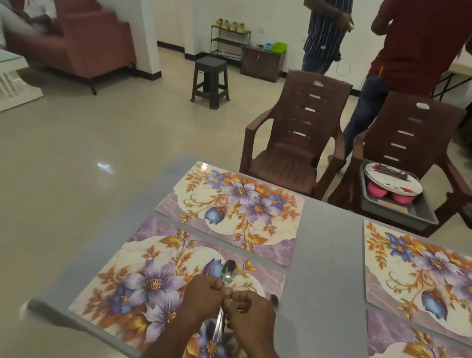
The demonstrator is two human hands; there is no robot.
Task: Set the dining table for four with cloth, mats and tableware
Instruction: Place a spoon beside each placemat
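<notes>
Grey cloth covered the table from my head view, with four floral mats laid out and plastic chairs beyond the far edge. On one chair seat sat a grey tray holding the plates and pink bowls, well apart from me. Both my hands met over the nearest mat. My left hand and right hand were curled closed around a bundle of spoons, knuckles nearly touching. The spoons' long axis ran straight away from me, bowls pointing toward the far mat, handles back between my wrists. Another spoon bowl peeked out just beside my right hand. I judged the left hand nearer the mat's open middle, so the next spoon would go down there lengthwise.
</notes>
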